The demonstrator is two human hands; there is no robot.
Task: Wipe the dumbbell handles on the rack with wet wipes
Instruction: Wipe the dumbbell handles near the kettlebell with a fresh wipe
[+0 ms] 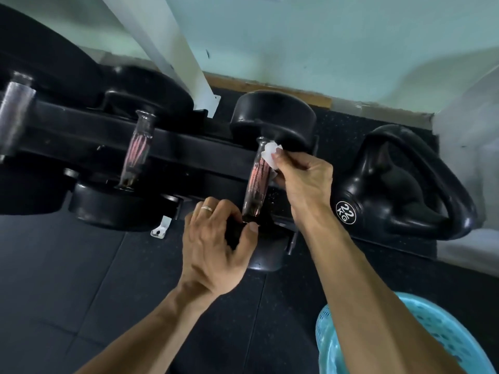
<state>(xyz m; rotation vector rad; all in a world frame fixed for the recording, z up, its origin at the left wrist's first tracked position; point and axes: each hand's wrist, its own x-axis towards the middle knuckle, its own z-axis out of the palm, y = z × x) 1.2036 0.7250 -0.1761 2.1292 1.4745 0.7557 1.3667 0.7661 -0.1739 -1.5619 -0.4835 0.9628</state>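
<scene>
A black dumbbell lies across the low black rack (81, 125), its shiny handle (256, 184) pointing toward me. My right hand (302, 182) pinches a white wet wipe (270, 155) against the far end of that handle, close to the rear weight head (272, 117). My left hand (213, 247) curls round the near weight head (267, 255), thumb by the handle's near end. A second dumbbell's handle (136, 152) sits further left on the rack, and a third handle (13, 117) shows at the left edge.
A black 22 kg kettlebell (399, 193) stands on the floor just right of my right hand. A light blue plastic basket (405, 341) sits at the bottom right under my right forearm. A white frame leg (175, 55) rises behind the rack. Dark rubber floor mats (67, 292) spread to the left.
</scene>
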